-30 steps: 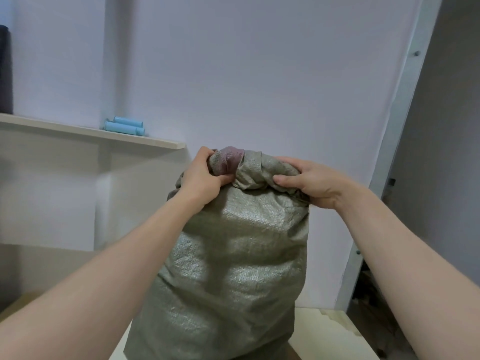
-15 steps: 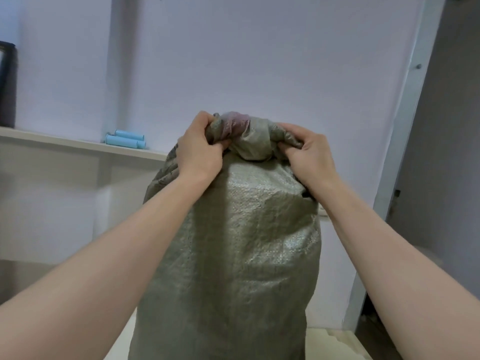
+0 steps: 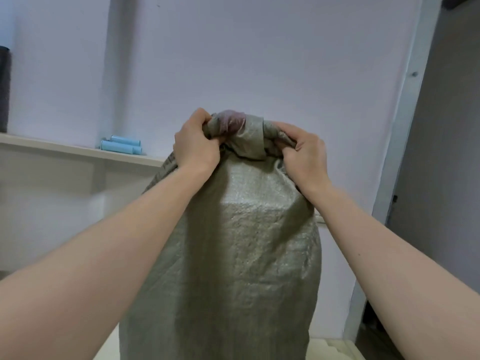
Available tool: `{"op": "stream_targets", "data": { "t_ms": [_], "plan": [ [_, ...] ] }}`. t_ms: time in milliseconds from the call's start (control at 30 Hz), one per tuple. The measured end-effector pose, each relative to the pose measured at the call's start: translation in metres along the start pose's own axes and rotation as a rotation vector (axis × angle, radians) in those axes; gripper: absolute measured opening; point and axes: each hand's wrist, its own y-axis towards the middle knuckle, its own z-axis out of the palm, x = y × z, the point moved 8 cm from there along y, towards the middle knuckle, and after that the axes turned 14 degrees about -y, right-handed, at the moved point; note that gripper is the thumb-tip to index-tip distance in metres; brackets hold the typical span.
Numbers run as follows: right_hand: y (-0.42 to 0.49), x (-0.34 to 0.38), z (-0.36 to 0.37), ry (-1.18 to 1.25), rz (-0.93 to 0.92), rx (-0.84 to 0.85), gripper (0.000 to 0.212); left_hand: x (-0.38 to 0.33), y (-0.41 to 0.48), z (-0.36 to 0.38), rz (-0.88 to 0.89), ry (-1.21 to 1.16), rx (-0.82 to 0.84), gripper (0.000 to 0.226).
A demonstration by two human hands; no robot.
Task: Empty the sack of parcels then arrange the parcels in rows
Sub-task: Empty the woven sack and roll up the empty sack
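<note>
A tall grey-green woven sack [image 3: 233, 255] stands full in front of me, its bottom out of view below the frame. Its top is bunched into a roll with a pinkish patch in the middle. My left hand [image 3: 194, 144] grips the bunched fabric on the left side of the roll. My right hand [image 3: 304, 152] grips it on the right side. Both arms reach forward and up along the sack. No parcels show; whatever is inside is hidden by the fabric.
A pale shelf [image 3: 65, 150] runs along the left wall with light blue rolls [image 3: 120, 146] on it and a dark object [image 3: 4, 89] at the far left. A white wall panel stands behind the sack. A dark doorway [image 3: 441, 178] opens at the right.
The sack's top has risen in view and both hands have closed tighter on the bunched roll, the right hand turning from a sideways grip to one from above.
</note>
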Motion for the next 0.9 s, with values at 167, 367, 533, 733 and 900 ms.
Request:
{"op": "stream_targets", "data": {
  "t_ms": [167, 367, 533, 733, 900],
  "plan": [
    [-0.029, -0.023, 0.021, -0.128, -0.008, 0.165, 0.052, 0.042, -0.027, 0.012, -0.151, 0.193, 0.322, 0.033],
    [-0.050, -0.026, 0.024, -0.076, 0.041, 0.396, 0.041, 0.085, -0.070, 0.006, -0.404, 0.289, 0.547, 0.078],
    [-0.062, -0.039, 0.018, 0.240, 0.437, 0.752, 0.096, 0.089, -0.086, -0.001, -0.389, 0.511, 0.621, 0.116],
    [-0.081, -0.042, 0.024, -0.011, 0.415, 0.832, 0.067, 0.061, -0.101, 0.003, -0.468, 0.118, 0.630, 0.090],
    [-0.061, -0.016, 0.003, -0.248, 0.202, 0.267, 0.034, 0.063, -0.088, -0.018, -0.376, -0.030, 0.249, 0.043]
  ]
}}
